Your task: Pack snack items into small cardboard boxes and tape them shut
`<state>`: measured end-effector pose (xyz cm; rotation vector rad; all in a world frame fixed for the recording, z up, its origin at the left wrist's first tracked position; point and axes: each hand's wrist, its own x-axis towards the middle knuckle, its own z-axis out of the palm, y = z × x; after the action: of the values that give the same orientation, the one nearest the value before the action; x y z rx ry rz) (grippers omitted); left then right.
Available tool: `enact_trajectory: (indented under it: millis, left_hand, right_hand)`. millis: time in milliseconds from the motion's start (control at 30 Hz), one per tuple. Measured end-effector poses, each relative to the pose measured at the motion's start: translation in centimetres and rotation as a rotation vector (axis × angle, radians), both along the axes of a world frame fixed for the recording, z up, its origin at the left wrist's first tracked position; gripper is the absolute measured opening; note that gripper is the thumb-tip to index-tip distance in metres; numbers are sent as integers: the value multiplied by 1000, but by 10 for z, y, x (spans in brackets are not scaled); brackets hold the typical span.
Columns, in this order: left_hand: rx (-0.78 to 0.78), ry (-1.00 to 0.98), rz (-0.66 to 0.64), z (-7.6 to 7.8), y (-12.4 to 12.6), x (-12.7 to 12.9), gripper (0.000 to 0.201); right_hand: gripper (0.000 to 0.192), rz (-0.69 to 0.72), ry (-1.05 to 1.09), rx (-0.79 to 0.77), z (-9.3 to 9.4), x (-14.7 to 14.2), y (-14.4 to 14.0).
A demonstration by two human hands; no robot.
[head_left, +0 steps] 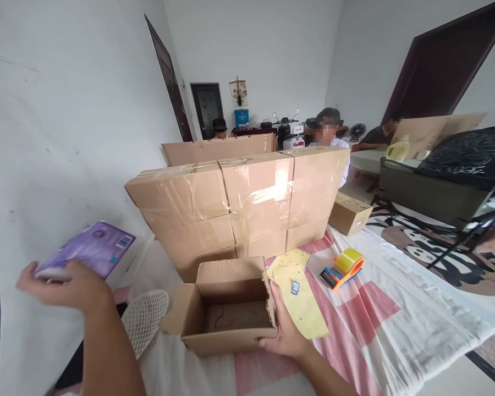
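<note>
Cardboard box (231, 313) open and empty, right hand (286, 330) grip clamped on its wall, left hand (68, 286) clutching purple pack (91, 250)

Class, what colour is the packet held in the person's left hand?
Purple packet, in the left hand; seen in the head view.

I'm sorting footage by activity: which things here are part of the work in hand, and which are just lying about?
In hand:
- purple pack, held by left hand
- open carton, steadied by right hand

Lying about:
- tape dispenser
- yellow sheets
- sealed cartons, stacked behind
- white mesh basket
</note>
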<state>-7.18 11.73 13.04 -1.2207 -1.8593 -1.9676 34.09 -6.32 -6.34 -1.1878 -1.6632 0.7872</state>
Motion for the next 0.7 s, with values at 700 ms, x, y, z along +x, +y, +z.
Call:
enact_trajectory:
  millis: [700]
  left_hand:
    - [-731,626,-1315,-17,-106,157,14]
  right_hand:
    - [123,52,67,219,25,0,1]
